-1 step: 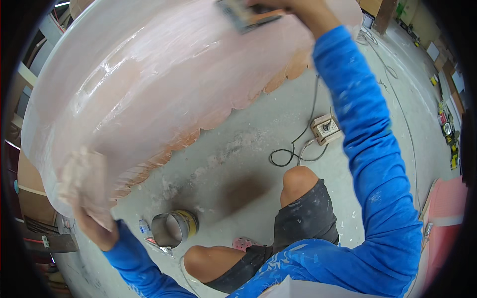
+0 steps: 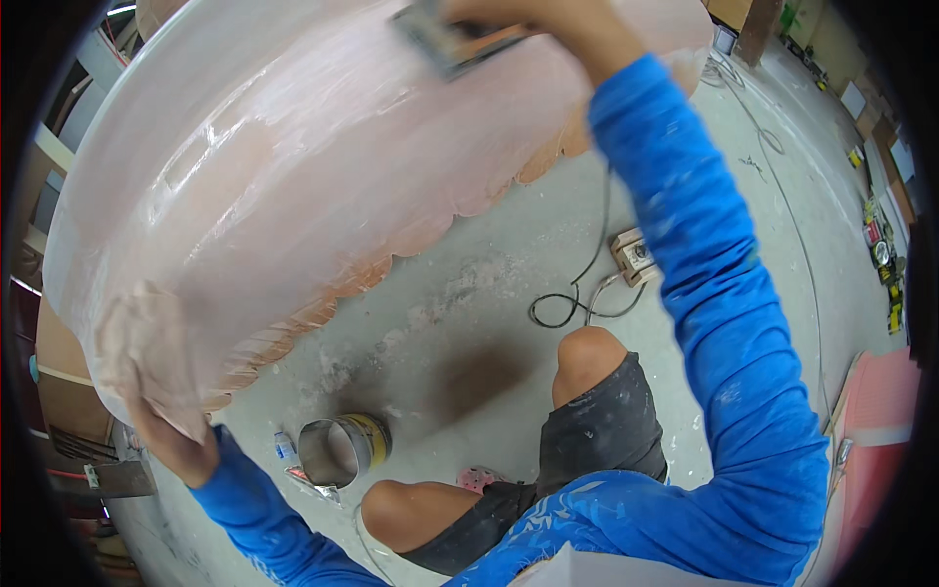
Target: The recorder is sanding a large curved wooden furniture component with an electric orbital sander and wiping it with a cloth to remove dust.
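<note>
A large, curved, glossy pink-white shell [image 2: 293, 176] with a ragged orange-pink lower edge fills the upper left. My right hand [image 2: 504, 12], partly cut off by the upper edge and blurred, is closed on a sanding block [image 2: 452, 41], a flat rectangular tool with a dark rim. The block lies against the upper part of the shell. Lower left, my left hand [image 2: 152, 357], in a whitish glove, rests on the shell's surface. Its fingers look stretched out, though blur softens them. I see no tool in it.
A metal can [image 2: 370, 440] lies by a small bottle [image 2: 284, 447] on the grey floor [image 2: 469, 284]. Right of centre sits a socket box [image 2: 631, 256] with a looped black cable [image 2: 553, 311]. A pink container [image 2: 880, 421] stands at the right edge. Cans and boards line the far right.
My right hand and the sanding block have slid a little left and down along the shell. My left hand has shifted slightly left.
</note>
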`<state>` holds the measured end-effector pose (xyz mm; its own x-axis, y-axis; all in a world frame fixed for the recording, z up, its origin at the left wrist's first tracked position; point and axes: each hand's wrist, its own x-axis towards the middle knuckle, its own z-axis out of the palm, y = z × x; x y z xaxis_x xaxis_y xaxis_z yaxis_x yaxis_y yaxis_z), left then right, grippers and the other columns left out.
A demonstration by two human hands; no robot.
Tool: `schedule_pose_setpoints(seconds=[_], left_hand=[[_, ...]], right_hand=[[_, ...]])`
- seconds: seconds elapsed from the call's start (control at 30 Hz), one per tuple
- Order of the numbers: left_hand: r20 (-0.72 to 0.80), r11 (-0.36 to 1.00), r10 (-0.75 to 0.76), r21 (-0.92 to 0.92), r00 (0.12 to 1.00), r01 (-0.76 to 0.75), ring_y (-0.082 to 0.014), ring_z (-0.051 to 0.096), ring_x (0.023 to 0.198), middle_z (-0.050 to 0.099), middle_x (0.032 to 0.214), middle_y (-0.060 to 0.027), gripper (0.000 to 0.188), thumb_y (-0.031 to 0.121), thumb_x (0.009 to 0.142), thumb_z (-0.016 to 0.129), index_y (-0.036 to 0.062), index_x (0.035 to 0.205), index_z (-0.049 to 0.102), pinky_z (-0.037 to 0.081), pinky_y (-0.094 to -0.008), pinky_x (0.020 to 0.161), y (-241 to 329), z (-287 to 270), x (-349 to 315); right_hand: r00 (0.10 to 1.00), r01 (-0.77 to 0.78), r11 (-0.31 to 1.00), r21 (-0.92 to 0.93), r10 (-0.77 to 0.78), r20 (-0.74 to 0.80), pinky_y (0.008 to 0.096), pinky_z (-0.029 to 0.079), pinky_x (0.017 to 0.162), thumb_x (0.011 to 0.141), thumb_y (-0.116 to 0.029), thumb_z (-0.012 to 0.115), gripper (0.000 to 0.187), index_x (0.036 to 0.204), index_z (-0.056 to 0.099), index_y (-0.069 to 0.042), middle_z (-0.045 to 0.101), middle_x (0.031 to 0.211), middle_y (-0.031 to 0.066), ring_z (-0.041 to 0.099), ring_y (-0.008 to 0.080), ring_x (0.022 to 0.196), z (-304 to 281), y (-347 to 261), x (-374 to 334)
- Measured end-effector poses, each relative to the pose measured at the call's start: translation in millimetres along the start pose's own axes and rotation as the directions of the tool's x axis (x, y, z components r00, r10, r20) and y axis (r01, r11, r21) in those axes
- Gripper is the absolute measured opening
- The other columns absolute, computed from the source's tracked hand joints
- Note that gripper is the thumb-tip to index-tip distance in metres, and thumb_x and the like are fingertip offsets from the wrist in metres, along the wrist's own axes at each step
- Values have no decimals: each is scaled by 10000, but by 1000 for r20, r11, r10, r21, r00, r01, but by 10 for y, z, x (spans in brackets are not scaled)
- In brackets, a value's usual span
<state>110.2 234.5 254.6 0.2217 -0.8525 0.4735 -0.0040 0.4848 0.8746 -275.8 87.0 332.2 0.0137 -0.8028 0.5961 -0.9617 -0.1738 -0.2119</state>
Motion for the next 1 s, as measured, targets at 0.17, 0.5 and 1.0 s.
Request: schedule_pose_setpoints(seconds=[0.17,0.5,1.0], left_hand=[[-71,901,189,408,979,-144,-293,474,1361,500,1458,-166,489,152,968,503,16,1437,465,353,-411,1171,-469,-453,1048],[485,-88,433,862,760,-499,-315,541,1266,617,1342,-59,326,300,1007,438,289,1230,676,343,-505,1103,-1471,2480,1543],[594,101,467,700,655,-707,-406,359,1420,449,1516,-95,464,352,939,586,222,1384,570,244,-606,1160,-1830,2094,759]], right_hand=[[920,391,903,175,-384,-76,427,574,707,800,-173,706,486,1274,597,-178,590,1107,266,695,378,830,378,-949,-355],[971,240,863,445,-219,-99,414,526,901,618,-55,833,742,1315,588,-120,594,1213,187,626,362,1062,-395,950,-1690],[927,-86,979,186,147,-346,375,544,870,668,-203,809,691,1314,600,-73,695,1105,188,695,277,979,-38,1242,-930]])
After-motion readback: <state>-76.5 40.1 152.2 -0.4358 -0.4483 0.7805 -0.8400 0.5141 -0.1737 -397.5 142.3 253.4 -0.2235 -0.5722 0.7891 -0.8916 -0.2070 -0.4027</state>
